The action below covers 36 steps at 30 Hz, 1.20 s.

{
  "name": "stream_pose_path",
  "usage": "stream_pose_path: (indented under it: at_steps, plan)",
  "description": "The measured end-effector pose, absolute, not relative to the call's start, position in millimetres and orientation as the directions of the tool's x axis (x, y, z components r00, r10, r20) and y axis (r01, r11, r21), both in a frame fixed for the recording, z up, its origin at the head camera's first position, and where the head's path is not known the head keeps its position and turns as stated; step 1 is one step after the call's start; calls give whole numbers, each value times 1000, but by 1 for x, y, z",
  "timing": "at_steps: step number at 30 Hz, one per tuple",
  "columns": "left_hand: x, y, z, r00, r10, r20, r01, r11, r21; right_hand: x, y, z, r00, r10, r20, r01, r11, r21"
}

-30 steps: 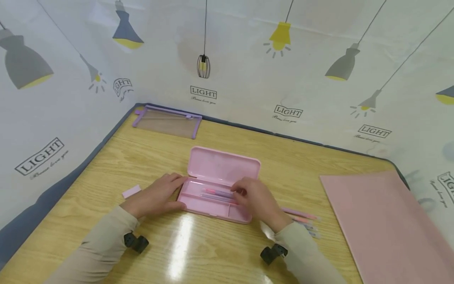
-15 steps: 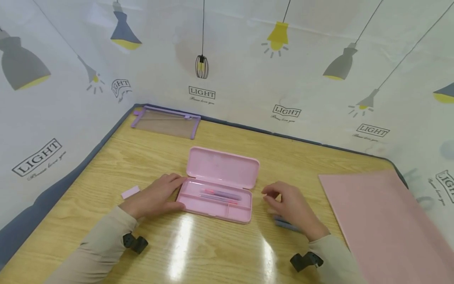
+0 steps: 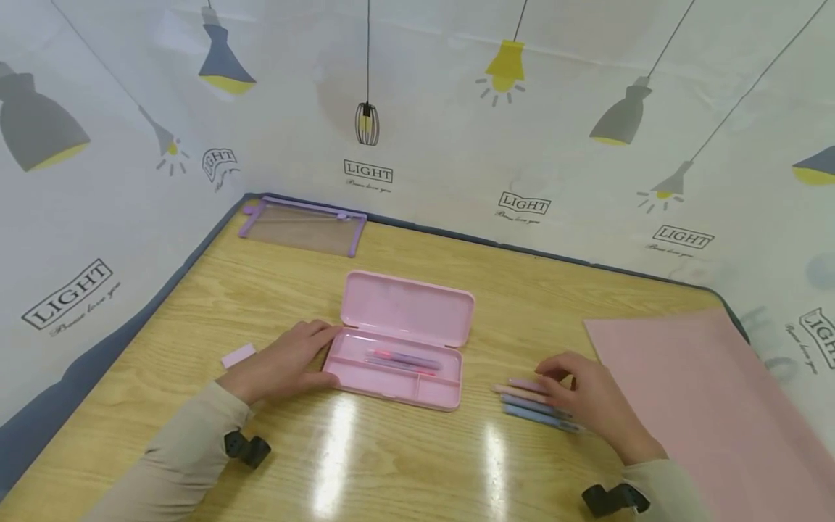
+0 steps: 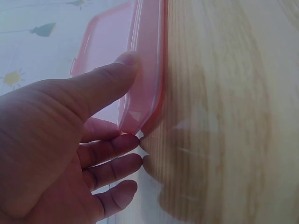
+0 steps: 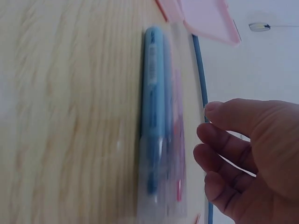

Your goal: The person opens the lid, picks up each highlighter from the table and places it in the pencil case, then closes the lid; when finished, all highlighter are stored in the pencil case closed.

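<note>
An open pink pencil case [image 3: 373, 375] lies on the table with its lid [image 3: 407, 310] tipped back. Two slim pens [image 3: 406, 360] with pink and purplish parts lie in its rear compartment. My left hand [image 3: 280, 366] holds the case's left end; in the left wrist view its thumb presses the side wall [image 4: 150, 56] and its fingertips are at the corner. Over several pens [image 3: 531, 415] lying side by side right of the case, my right hand [image 3: 596, 399] hovers with loosely bent fingers and nothing between them. The right wrist view shows a blue pen [image 5: 153, 88] nearest the camera.
A pink flat sheet or folder [image 3: 704, 399] covers the table's right side. Near my left wrist lies a small pale pink block [image 3: 238, 355]. At the back left rests a mesh zip pouch [image 3: 303, 230] with purple edging, close to the lamp-printed wall covering [image 3: 443, 109].
My right hand has let go of a pen in the case's rear compartment and moved right to the loose pens. My left hand has stayed on the case's left end.
</note>
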<state>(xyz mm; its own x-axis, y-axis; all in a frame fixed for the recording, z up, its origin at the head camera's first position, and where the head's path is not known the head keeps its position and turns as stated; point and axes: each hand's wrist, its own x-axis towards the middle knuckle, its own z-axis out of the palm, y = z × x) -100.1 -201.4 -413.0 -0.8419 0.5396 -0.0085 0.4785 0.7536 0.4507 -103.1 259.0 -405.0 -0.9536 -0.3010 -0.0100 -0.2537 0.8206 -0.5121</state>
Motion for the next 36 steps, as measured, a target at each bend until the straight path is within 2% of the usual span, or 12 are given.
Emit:
stream_pose_path:
  at_steps: [8, 16, 36]
  plan:
    - [-98, -203, -411, -847, 531, -19, 464, 755, 463, -102, 271, -410, -942, -332, -53, -275, 851, -447]
    - [-100, -202, -414, -843, 538, -11, 472, 748, 466, -105, 270, -410, -937, -330, -116, -246, 857, -453]
    - [-99, -202, -412, -842, 539, -10, 474, 749, 463, -108, 267, -409, -930, -358, -89, -286, 852, -438]
